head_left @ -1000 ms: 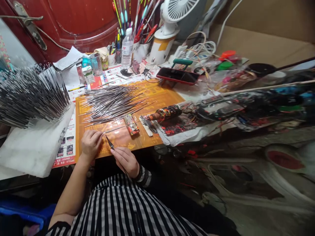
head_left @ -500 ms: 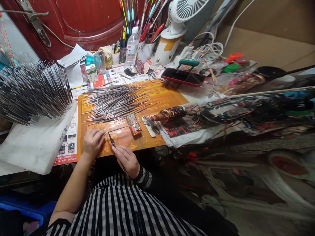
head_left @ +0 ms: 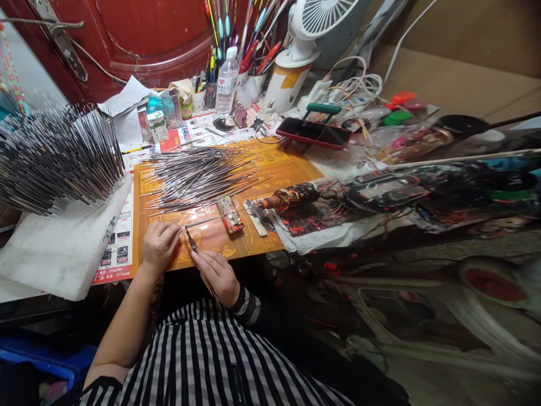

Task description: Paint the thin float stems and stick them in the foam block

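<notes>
My left hand [head_left: 159, 246] is closed in a pinch on a thin grey stick [head_left: 208, 220], which points right towards a small colourful box [head_left: 230, 215]. My right hand [head_left: 217, 274] grips a dark slim tool [head_left: 191, 239], its tip touching or very near the stick beside my left fingertips. Both hands are over the front edge of an orange mat [head_left: 253, 243]. Behind them a pile of thin dark sticks [head_left: 198, 176] lies on the mat. The exact contact at the tool's tip is too small to tell.
Many dark sticks stand in a white foam block [head_left: 63, 248] at the left. Behind the mat are a water bottle [head_left: 227, 83], a glass [head_left: 171, 109] and a fan [head_left: 302, 34]. A phone [head_left: 313, 133] rests at the back right, near a paint-stained tool [head_left: 296, 195].
The tool in my right hand has tilted very slightly, its tip a little away from my left fingertips. Both hands keep their places and grips.
</notes>
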The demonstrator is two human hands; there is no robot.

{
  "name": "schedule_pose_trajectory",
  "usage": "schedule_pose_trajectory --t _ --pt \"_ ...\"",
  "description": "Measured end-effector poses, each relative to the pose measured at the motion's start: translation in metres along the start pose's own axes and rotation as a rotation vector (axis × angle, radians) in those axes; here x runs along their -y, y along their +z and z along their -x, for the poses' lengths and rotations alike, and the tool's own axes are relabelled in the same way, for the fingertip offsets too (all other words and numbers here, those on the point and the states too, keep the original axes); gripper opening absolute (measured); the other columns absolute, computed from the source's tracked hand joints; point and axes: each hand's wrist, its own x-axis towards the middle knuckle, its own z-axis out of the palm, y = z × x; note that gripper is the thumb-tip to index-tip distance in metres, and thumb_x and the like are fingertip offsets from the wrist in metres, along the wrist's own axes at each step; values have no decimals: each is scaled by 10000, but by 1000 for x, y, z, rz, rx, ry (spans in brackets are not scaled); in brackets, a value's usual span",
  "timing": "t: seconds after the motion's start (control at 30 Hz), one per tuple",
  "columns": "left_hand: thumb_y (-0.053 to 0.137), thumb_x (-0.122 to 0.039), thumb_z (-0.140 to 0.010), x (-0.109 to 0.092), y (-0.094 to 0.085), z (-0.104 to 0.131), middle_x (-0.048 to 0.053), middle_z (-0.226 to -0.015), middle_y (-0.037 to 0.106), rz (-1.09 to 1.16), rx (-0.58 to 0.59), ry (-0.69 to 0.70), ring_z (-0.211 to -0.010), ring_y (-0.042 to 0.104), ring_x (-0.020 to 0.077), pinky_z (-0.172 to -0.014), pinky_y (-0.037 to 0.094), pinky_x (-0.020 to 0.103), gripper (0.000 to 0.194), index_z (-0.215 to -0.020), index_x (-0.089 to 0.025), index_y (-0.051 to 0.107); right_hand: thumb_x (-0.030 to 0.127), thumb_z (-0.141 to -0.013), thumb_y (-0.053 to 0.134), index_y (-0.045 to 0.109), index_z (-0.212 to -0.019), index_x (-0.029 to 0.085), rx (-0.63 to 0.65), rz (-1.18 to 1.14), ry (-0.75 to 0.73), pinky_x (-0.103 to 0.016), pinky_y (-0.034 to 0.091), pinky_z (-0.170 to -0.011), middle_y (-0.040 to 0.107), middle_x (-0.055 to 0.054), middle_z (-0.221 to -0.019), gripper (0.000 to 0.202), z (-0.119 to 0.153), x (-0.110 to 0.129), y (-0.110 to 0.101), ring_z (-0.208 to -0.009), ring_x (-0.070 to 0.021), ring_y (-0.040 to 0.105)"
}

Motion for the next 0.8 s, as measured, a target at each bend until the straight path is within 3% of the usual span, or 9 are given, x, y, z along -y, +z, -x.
schedule_pose_trajectory --t 0.8 --pt "533 -303 -984 0 1 0 60 -875 707 -16 -15 2 -797 599 180 -773 478 340 203 -951 -218 714 72 -947 550 422 -1518 164 -14 -2 8 -401 601 -934 737 -131 -1172 592 0 0 0 -1116 -238 690"
